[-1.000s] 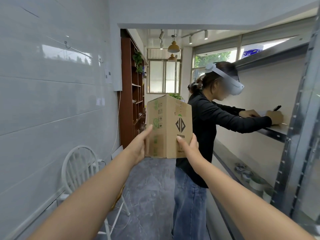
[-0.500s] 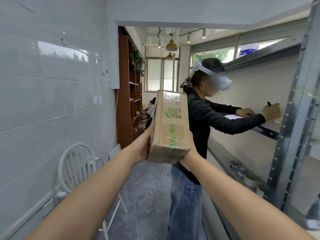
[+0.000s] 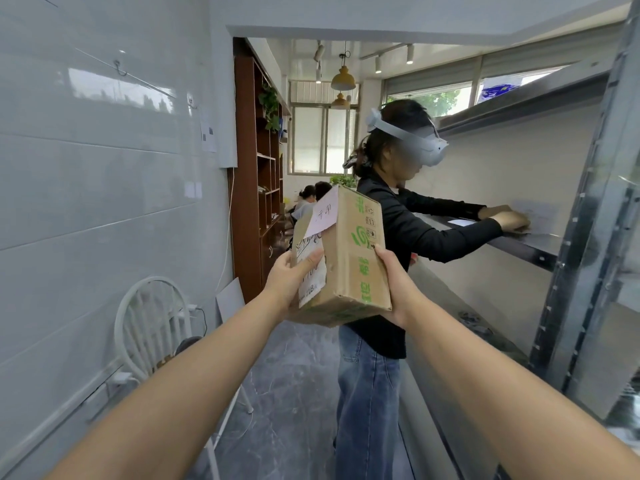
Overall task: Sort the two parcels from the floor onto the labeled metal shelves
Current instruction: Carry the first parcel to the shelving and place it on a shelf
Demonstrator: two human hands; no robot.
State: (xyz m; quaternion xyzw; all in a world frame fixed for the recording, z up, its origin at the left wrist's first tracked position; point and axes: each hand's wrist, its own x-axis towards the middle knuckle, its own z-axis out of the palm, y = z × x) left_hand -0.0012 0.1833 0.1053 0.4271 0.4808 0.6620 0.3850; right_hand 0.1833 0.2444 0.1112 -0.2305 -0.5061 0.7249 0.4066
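Note:
A brown cardboard parcel (image 3: 349, 258) with green print is held up at chest height in the middle of the view. A white handwritten label and a shipping label show on its left face. My left hand (image 3: 289, 280) grips its left side with the thumb across the shipping label. My right hand (image 3: 394, 282) holds its right side and lower edge. The metal shelves (image 3: 526, 242) run along the right wall, with an upright post (image 3: 588, 216) close on the right.
A person in a black top and jeans (image 3: 391, 258) stands directly behind the parcel, both hands on the middle shelf. A white chair (image 3: 152, 327) stands against the tiled left wall. A brown bookcase (image 3: 258, 174) is further back. Small round items lie on the low shelf (image 3: 474, 322).
I have turned the parcel in my hands, so its labelled face now shows on the left. My left thumb has moved onto the shipping label. The other person has leaned further over the shelf.

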